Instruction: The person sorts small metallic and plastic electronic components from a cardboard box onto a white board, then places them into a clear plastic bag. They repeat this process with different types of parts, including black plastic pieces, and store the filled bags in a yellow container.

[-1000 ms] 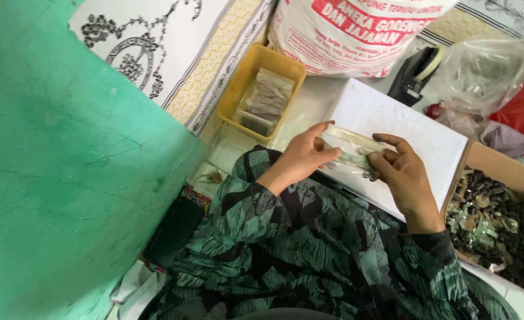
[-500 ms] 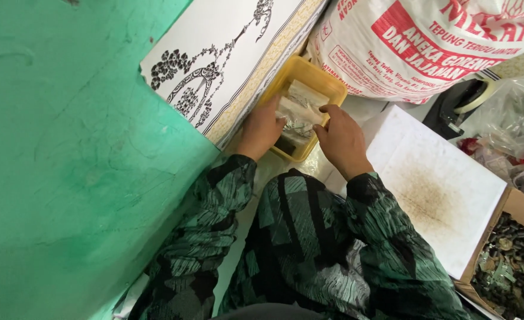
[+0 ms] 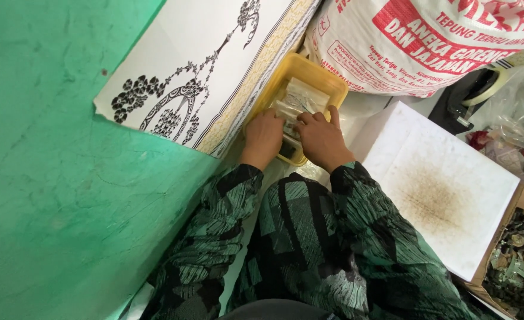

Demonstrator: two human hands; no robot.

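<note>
A large white woven sack (image 3: pixel 428 41) with red printed panels stands behind a small yellow plastic tray (image 3: pixel 327 83), which sits beside a white sheet with black floral ornament (image 3: pixel 202 77). In the tray lie flat clear packets (image 3: pixel 302 98). Both the left hand (image 3: pixel 263 137) and the right hand (image 3: pixel 321 139) rest on the tray's near end, fingers curled onto the packets; a firm grasp cannot be told. A stained white board (image 3: pixel 440 184) lies to the right.

— Left hand (image 3: pixel 263 135)?
— Stretched forward, knuckles up, fingers curled down and tucked out of sight. Grip impossible to tell.
— Right hand (image 3: pixel 321 139)?
— Just beside the left, nearly touching. Palm down, fingers bent, forefinger stuck up straight.
— Arms?
— Both reaching ahead, sleeved to the wrists in a dark green pattern, forearms converging.
</note>
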